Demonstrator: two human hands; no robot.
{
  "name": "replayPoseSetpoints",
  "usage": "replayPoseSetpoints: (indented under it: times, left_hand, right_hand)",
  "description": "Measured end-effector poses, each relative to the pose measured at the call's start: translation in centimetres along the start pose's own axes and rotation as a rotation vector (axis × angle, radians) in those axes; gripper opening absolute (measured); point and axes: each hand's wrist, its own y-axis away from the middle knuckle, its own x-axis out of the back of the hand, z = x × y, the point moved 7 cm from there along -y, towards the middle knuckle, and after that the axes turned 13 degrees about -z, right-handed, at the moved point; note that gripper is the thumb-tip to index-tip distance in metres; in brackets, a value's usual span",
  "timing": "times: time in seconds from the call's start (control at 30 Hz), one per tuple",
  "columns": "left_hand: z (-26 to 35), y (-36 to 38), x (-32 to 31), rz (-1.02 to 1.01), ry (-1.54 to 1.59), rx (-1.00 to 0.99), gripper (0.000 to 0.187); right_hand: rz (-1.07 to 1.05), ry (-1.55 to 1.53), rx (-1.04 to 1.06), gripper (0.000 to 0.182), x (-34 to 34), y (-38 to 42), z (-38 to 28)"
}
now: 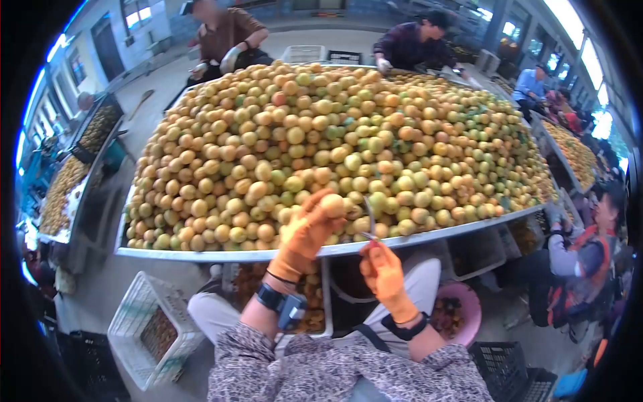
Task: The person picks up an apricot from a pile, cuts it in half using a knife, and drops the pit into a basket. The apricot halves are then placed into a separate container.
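My left hand (305,234), in an orange glove, is closed around a round yellow-orange fruit (332,206), which shows at its fingertips. To its right, my right hand (385,278), gloved the same way, grips the red handle of small scissors (370,224). Their thin metal blades point up and stand apart, close to the fruit. Both hands are over the near edge of a wide metal-rimmed table (201,256). On it lies a heap of similar fruit (268,147), yellow, orange and greenish, with some leaves among them.
Below the table edge are a crate of fruit (311,301) between my knees, a white crate (157,328) at left and a pink basin (462,311) at right. Two people work across the table. Another person (589,261) sits at right. More fruit tables (569,154) stand on both sides.
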Motion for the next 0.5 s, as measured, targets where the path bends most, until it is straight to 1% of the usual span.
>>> replayPoseSetpoints:
  times: [0.03,0.1,0.13,0.17,0.23,0.27,0.33,0.4,0.43,0.5]
  left_hand:
    - [-0.9,1.4,-0.5,0.079,0.53,0.064,0.05]
    - [0.3,3.6,-1.5,0.075,0.788,0.036,0.055]
    - [0.8,4.7,-1.9,0.117,0.87,0.06,0.056]
    - [1.1,5.7,-2.2,0.158,0.956,0.081,0.057]
    - [1.9,7.1,-2.6,0.085,1.11,0.076,0.062]
    - [2.2,7.7,-2.6,0.122,1.103,0.091,0.062]
    - [2.9,8.7,-2.7,0.163,1.091,0.108,0.062]
    - [3.6,9.6,-2.0,0.228,0.792,0.11,0.063]
    - [3.9,10.0,-2.0,0.228,0.786,0.11,0.063]
    - [5.0,10.7,-2.2,0.155,0.726,0.096,0.068]
  right_hand:
    - [-0.027,-0.014,0.04,0.036,-0.8,0.2,-0.4]
    - [-0.154,0.05,-0.082,0.04,-2.2,1.5,-0.7]
    - [-0.2,0.103,-0.122,0.043,-3.3,2.1,-1.3]
    - [-0.214,0.091,-0.127,0.043,-4.1,2.6,-1.5]
    - [-0.261,0.134,-0.18,0.045,-5.3,3.4,-1.2]
    - [-0.298,0.117,-0.185,0.045,-5.6,3.7,-0.9]
    - [-0.29,0.087,-0.202,0.045,-6.0,4.1,-0.8]
    - [-0.261,0.105,-0.205,0.048,-6.2,4.5,-1.0]
    - [-0.265,0.101,-0.202,0.048,-6.2,4.6,-1.1]
    - [-0.34,0.046,-0.196,0.05,-6.7,5.0,-1.0]
